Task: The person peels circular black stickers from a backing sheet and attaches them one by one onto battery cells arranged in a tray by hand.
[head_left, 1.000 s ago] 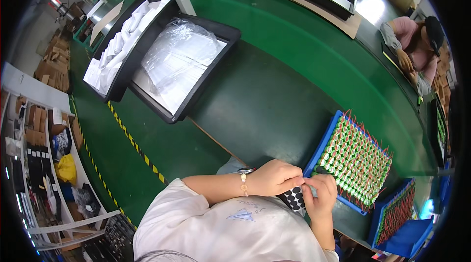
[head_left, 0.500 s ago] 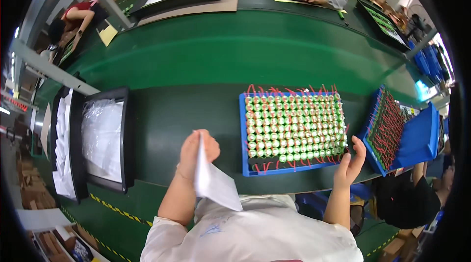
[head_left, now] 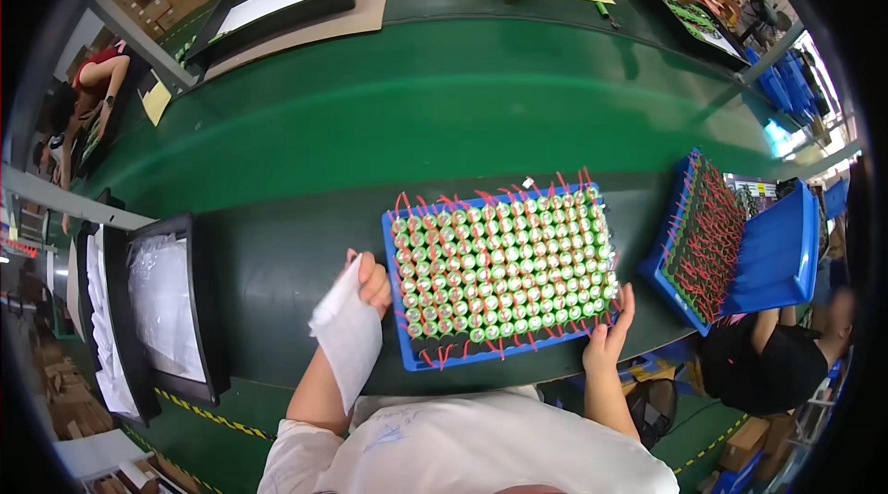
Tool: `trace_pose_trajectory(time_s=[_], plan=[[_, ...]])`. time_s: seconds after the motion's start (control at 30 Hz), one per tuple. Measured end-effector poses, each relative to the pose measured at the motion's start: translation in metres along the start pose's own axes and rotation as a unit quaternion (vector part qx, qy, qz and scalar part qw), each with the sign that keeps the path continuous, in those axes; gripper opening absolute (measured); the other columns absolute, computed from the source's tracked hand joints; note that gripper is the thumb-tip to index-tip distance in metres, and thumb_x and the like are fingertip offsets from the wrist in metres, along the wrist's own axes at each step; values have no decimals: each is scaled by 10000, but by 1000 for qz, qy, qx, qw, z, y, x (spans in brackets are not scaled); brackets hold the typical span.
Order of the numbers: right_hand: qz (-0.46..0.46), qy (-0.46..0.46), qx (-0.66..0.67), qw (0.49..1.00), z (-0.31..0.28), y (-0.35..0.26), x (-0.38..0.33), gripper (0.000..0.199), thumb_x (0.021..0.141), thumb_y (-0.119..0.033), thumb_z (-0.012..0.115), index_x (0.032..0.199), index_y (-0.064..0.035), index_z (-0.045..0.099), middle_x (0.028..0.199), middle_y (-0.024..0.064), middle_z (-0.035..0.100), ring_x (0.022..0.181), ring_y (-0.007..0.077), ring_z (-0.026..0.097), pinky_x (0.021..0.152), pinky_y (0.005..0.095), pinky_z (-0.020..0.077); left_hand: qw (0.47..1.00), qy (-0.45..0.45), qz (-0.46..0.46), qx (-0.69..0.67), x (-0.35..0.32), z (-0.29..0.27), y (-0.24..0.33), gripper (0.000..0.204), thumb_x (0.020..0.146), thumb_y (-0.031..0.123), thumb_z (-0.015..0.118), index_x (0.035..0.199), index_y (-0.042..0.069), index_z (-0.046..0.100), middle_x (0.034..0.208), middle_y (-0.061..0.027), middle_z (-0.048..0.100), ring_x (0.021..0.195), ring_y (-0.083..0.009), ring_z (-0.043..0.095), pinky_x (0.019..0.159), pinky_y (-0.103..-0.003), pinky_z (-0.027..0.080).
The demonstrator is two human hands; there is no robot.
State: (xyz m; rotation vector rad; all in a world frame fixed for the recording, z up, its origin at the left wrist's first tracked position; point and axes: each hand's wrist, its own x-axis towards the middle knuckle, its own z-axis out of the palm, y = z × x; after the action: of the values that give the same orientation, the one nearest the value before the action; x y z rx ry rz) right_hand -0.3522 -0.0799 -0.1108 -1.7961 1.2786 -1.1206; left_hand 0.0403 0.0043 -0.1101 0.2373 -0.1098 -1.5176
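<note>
A blue tray (head_left: 399, 332) lies on the dark bench in front of me, filled with rows of green battery cells (head_left: 499, 263) standing on end. Red wires loop over and between the cells. My left hand (head_left: 372, 283) is closed on a white sheet (head_left: 350, 332), which hangs down over the forearm; the knuckles are right beside the tray's left side. At the tray's near right corner is my right hand (head_left: 608, 337), its fingers along the right side and its thumb at the front edge, gripping the corner.
To the left stand black trays (head_left: 222, 309) with white sheets and clear film. On the right, a second blue tray (head_left: 680, 295) of red-wired cells leans up beside a blue bin (head_left: 772, 258). Co-workers sit across the green surface (head_left: 370, 115) and at far left; another person (head_left: 768, 374) is at right.
The tray of cells has shifted left and turned slightly, with my right hand now against its corner. My left hand, still holding the white sheet, is now close to the tray's left side.
</note>
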Motion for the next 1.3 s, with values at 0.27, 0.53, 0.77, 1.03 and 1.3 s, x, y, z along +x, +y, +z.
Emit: trace_pose_trajectory(time_s=[0.27, 0.53, 0.77, 1.03, 1.3], plan=[[10, -8, -11, 1000, -3, 10, -10, 784, 941, -477, 460, 1442, 88, 249, 1392, 233, 404, 1305, 298, 406, 1104, 404, 281, 966, 197, 6, 169, -4, 7, -17, 502, 1049, 443, 288, 708, 113, 452, 492, 20, 375, 410, -123, 415, 407, -257, 383], [-6, -10, -45, 999, -4, 14, -8, 774, 935, -466, 469, 1421, 103, 272, 1395, 227, 395, 1310, 298, 395, 1108, 400, 275, 919, 243, 53, 306, -1, 11, -20, 484, 1033, 446, 367, 679, 123, 441, 479, 46, 351, 363, -69, 335, 339, -214, 307], [-3, -1, -35, 999, -4, 17, -9, 777, 934, -503, 472, 1400, 97, 311, 1399, 204, 395, 1310, 292, 396, 1106, 395, 282, 893, 287, 47, 344, -3, 14, -23, 463, 1015, 474, 398, 703, 136, 454, 495, 48, 366, 389, -64, 342, 356, -217, 284], [0, 5, -17, 1000, -3, 18, -11, 805, 935, -543, 487, 1412, 78, 298, 1408, 194, 393, 1313, 277, 397, 1107, 397, 284, 885, 250, 90, 381, -6, 11, -25, 472, 1035, 445, 352, 704, 128, 467, 542, 34, 390, 474, -74, 350, 453, -227, 262], [6, 6, 18, 1000, 2, 20, -10, 854, 923, -592, 490, 1421, 66, 270, 1429, 193, 384, 1313, 272, 402, 1109, 401, 285, 892, 276, 77, 349, -7, 19, -27, 470, 1030, 455, 359, 711, 129, 469, 549, 39, 383, 482, -71, 350, 457, -225, 261]])
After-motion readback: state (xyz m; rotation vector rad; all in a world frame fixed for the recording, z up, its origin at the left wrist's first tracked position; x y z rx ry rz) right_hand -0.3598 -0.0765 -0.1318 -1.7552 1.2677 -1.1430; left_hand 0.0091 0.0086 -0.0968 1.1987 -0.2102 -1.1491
